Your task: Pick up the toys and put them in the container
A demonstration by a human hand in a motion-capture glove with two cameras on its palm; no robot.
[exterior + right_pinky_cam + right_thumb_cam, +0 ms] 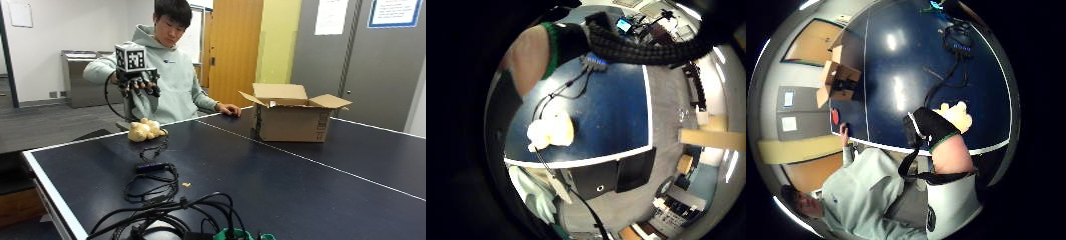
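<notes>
A pale yellow plush toy (146,130) lies on the dark blue table (279,185) near the edge beside the person. It also shows as the plush toy (551,131) and the plush toy (957,115) in the palm views. My gloved right hand (138,83) hangs in the air well above the toy, fingers pointing down and spread, holding nothing. An open cardboard box (291,118) stands on the table to the right of the toy; the box (838,82) has its flaps up. The person's bare hand (230,109) rests on the table edge near the box.
Black cables (156,187) run across the table from the toy towards the near edge, ending in a tangle (173,220). A small crumb (186,184) lies on the table. A white line (313,160) crosses the table surface.
</notes>
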